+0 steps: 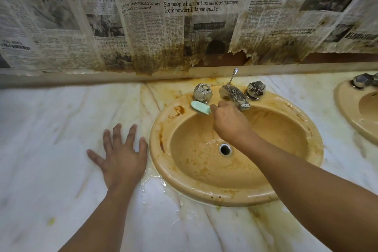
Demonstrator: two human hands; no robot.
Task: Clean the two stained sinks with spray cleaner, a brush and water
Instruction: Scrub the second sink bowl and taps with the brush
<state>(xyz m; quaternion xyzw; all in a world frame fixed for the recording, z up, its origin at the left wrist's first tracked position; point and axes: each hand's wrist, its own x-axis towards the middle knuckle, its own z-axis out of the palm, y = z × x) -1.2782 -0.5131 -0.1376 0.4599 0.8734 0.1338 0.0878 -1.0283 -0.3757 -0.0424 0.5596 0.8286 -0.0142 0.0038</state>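
Head view: the right hand [229, 121] grips a green brush [201, 107] on the near sink's [204, 188] back rim, beside the rusty stain [177, 111]; the left hand [120, 153] lies spread on the counter [51, 149]. Scrubbing looks underway; next, work leftward over that stain, then rinse. The second sink [347, 108] waits right.

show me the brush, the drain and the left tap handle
brush [201, 107], head view, its pale green back
drain [225, 149], head view, middle of the hole
left tap handle [202, 93], head view, its faceted top
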